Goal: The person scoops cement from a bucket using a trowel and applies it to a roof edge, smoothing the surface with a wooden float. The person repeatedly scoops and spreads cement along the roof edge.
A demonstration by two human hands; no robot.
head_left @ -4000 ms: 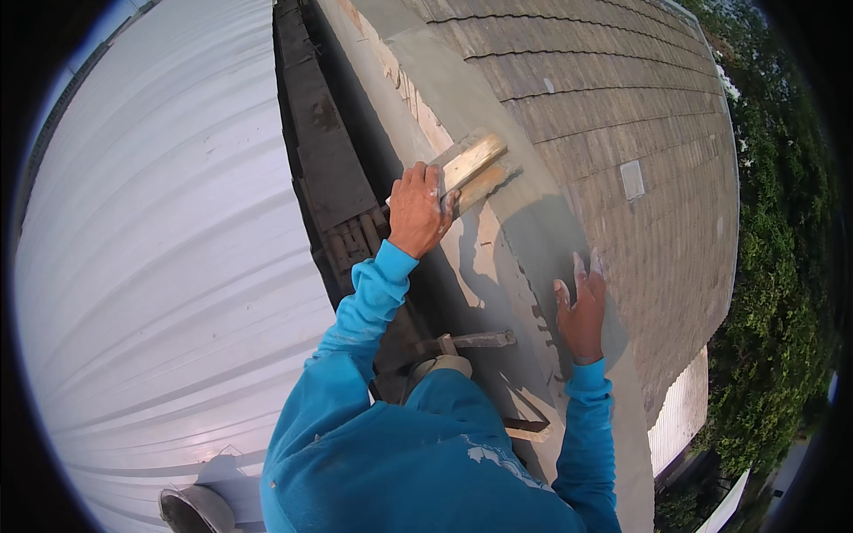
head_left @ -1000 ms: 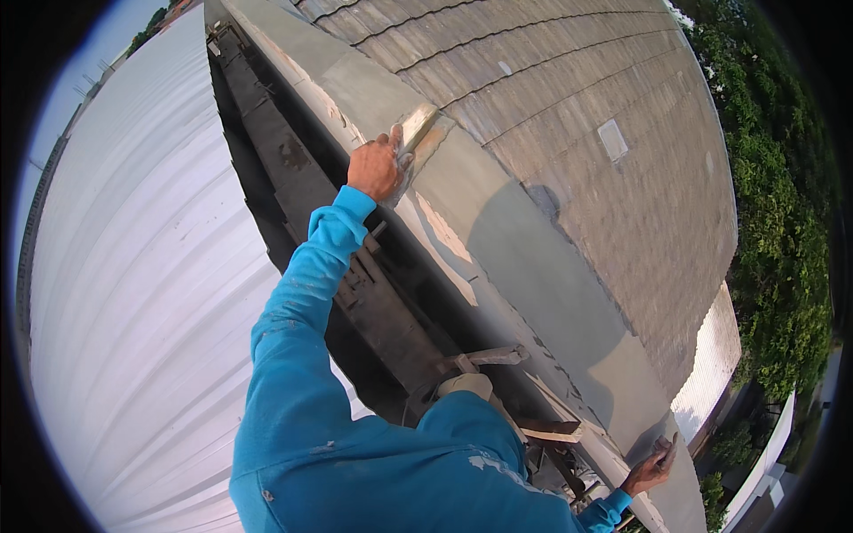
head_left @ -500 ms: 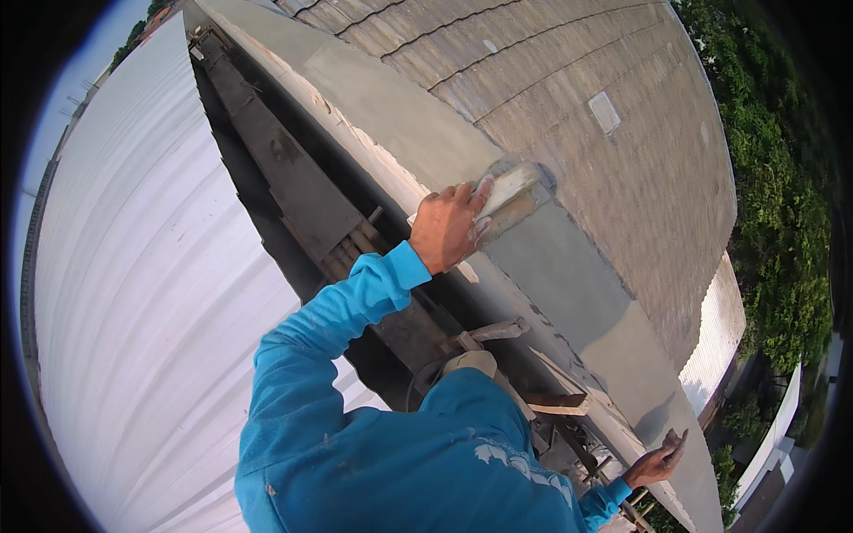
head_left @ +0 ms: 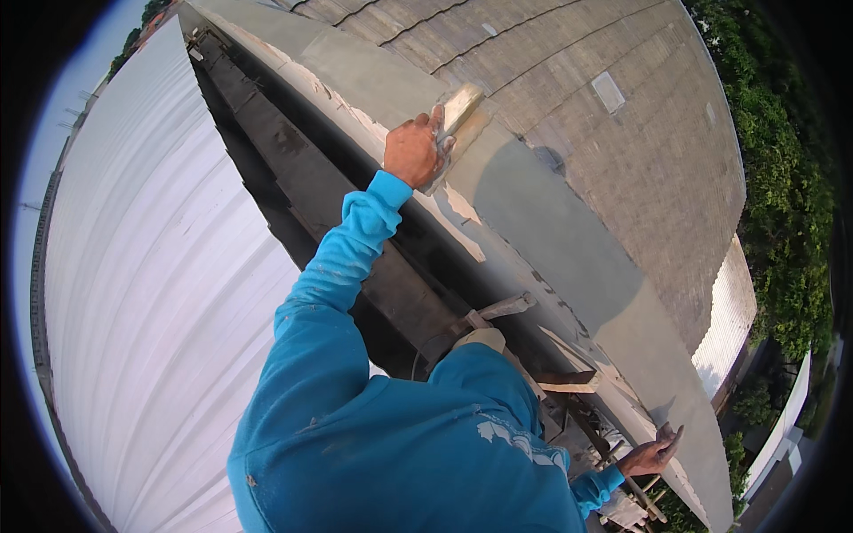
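Note:
My left hand (head_left: pixel 416 151) is closed on a wooden float (head_left: pixel 462 108), a pale board smeared with mortar. The float lies crosswise on the grey mortar top of a long, narrow wall ledge (head_left: pixel 671 377). Around and just below it, the mortar (head_left: pixel 551 213) looks darker, partly from the shadow on it. At the lower right, my right hand (head_left: pixel 650 453) is at the ledge's edge with its fingers stretched out and nothing visible in them. Whether its palm touches the ledge cannot be seen.
A brown tiled roof (head_left: pixel 577 124) slopes beyond the ledge, with a dark round patch (head_left: pixel 550 160) beside it. A white corrugated metal roof (head_left: pixel 160 266) fills the left. Between lies a deep gap with a dark plank (head_left: pixel 302 178) and wooden props (head_left: pixel 569 384). Trees (head_left: pixel 786 222) stand right.
My left hand has slid the float up and left along the ledge, away from the dark round patch. My right hand stays at the lower right, fingers still outstretched.

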